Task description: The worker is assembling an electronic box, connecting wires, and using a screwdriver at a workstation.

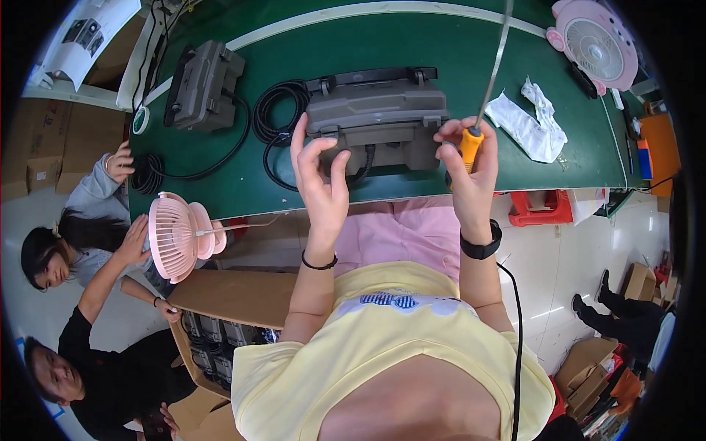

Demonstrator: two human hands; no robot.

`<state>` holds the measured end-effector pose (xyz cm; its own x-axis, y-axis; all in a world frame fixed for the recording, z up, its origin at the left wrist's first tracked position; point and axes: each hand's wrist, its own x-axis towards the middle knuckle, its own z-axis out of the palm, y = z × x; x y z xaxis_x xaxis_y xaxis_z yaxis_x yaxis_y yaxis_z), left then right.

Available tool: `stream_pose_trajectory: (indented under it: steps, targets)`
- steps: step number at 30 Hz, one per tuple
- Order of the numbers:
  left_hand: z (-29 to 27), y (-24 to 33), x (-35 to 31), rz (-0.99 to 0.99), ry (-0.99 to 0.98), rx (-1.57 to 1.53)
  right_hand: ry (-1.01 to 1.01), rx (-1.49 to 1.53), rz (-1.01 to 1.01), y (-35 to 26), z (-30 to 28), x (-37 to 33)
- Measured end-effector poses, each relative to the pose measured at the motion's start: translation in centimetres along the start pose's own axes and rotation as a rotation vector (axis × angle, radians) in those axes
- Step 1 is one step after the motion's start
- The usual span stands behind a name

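Grey case (pixel 379 110) on the green table (pixel 353 45) calls for light steadying by the left hand (pixel 323 192), fingers apart beside it, while the right hand (pixel 474 184), clamped on a yellow-handled screwdriver (pixel 469 151), should angle the shaft clear.

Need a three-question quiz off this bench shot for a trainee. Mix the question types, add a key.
1. Which hand holds the yellow-handled screwdriver?
A) left
B) right
C) neither

2. True or false: the black watch is worn on the right arm.

3. What are the pink items at the near left and far right corners of the green table?

Key
1. B: the right hand grips it by the handle, shaft pointing away from the wearer.
2. True.
3. Both are fans: the left fan and the right fan.
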<state>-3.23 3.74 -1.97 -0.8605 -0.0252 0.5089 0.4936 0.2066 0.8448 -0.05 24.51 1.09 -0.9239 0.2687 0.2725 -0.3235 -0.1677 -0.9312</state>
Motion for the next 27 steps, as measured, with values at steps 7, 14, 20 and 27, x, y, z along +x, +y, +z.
stream_pose_trajectory:
  steps: [7,14,20,27]
  targets:
    - [-0.1,0.2,0.2,0.012,0.001,0.034,0.031,-0.166,-0.056,-1.5,1.0,2.4]
    - [-0.2,0.4,0.7,-0.037,0.009,0.022,0.018,-0.495,-0.247,-1.2,1.7,4.0]
    - [0.4,0.1,1.0,-0.037,0.087,0.039,0.027,-0.721,-0.323,-2.0,1.8,3.8]
    - [0.1,0.8,1.2,0.044,0.116,0.137,-0.016,-0.500,-0.268,0.4,0.6,3.3]
